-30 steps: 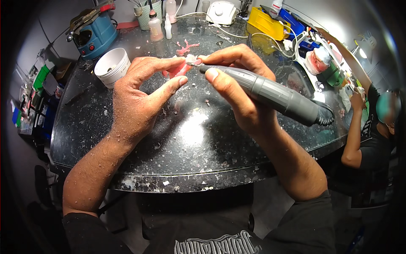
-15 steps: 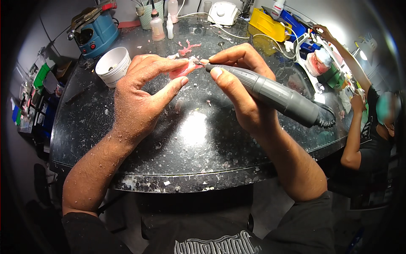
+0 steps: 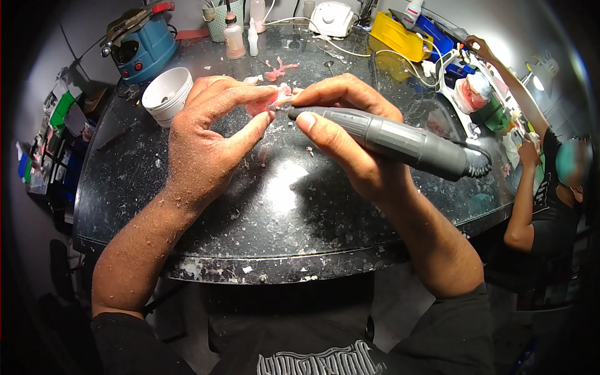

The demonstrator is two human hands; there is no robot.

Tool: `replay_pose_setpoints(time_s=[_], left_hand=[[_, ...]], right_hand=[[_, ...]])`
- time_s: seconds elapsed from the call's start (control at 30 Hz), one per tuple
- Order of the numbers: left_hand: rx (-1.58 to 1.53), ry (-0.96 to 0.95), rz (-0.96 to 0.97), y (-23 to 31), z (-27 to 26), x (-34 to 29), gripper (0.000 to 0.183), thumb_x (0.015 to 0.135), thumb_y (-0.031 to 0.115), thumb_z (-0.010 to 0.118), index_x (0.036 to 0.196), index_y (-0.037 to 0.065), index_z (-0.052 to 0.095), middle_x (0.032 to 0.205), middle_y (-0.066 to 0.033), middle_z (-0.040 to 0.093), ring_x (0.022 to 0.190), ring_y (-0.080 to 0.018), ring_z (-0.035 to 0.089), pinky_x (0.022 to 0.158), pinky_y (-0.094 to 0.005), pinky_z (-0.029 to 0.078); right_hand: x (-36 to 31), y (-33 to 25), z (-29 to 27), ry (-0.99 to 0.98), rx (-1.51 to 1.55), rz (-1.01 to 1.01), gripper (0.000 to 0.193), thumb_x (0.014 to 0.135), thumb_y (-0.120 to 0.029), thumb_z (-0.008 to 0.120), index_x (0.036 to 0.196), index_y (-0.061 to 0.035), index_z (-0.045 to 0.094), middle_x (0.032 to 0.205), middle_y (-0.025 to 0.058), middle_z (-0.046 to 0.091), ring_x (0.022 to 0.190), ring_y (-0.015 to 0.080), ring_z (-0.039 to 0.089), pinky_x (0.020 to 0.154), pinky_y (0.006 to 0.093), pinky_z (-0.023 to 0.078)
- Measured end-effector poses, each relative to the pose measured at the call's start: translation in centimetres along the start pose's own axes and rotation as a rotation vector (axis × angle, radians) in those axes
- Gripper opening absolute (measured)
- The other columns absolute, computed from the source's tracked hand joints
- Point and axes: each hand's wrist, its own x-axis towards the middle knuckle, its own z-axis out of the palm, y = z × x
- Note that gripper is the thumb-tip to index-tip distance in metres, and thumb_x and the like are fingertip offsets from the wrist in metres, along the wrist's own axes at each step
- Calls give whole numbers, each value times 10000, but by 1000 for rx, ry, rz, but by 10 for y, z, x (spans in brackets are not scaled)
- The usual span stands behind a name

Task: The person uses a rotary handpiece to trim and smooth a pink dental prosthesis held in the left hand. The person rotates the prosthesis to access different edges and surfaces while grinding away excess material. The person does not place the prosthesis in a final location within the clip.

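Observation:
Between the thumb and fingers of my left hand (image 3: 209, 125) is a pink denture base (image 3: 261, 106), partly covered by the fingers. Fine dust and shavings coat that hand and its forearm. My right hand (image 3: 356, 131) grips a dark grey rotary handpiece (image 3: 400, 139) like a pen, its body slanting down to the right. The small bur at its tip meets or nearly meets the pink piece; actual contact cannot be made out. Just beyond the denture base, a branching pink scrap (image 3: 280, 70) lies on the black table (image 3: 250, 219).
A white tub (image 3: 167, 100) stands left of my left hand, before a blue machine (image 3: 142, 53). Bottles (image 3: 234, 40), a white control box (image 3: 331, 19) and a yellow bin (image 3: 397, 40) line the back. At right, a co-worker's arm (image 3: 522, 94) reaches over a pink-and-white dental model (image 3: 472, 92).
My right hand and the handpiece have shifted slightly left and down, and the handpiece lies flatter. The tip now sits lower along the pink piece, which has turned a little.

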Motion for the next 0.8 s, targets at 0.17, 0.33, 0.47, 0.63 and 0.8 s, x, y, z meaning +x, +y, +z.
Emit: replay_pose_setpoints(time_s=[0.17,0.33,0.47,0.63,0.8], left_hand=[[17,-4,18,-2,1,-1,294,794,21,788,1083,73,769,1014,-42,723,1023,-172,600,981,-315,450],[-21,-5,-16,0,1,-1,290,809,33,789,1098,46,758,1049,-55,729,1021,-158,612,985,-314,457],[-283,-36,-223,1,6,-3,297,851,63,780,1140,10,733,1105,-81,736,1038,-138,645,980,-302,486],[-475,-22,-317,-1,9,-4,303,848,100,807,1136,31,742,1066,-79,746,977,-122,681,925,-282,527],[-520,-68,-349,6,6,-2,289,864,72,785,1138,3,724,1097,-99,741,1026,-135,678,955,-285,516]], right_hand=[[1,6,-1,56,-57,-48,213,943,-121,685,1106,13,656,1029,69,674,913,99,615,825,247,484],[0,3,2,43,5,-18,202,933,-102,691,1098,4,644,1007,77,680,921,112,633,828,261,508],[0,5,-2,152,-78,-32,195,932,-108,682,1089,-15,613,977,90,677,931,142,665,832,289,534],[-2,6,1,152,-115,-27,197,944,-108,673,1099,-1,613,967,56,658,879,78,584,790,227,464],[0,5,1,113,-93,-40,222,910,-145,707,1071,-15,625,978,93,687,917,151,686,825,300,548]])
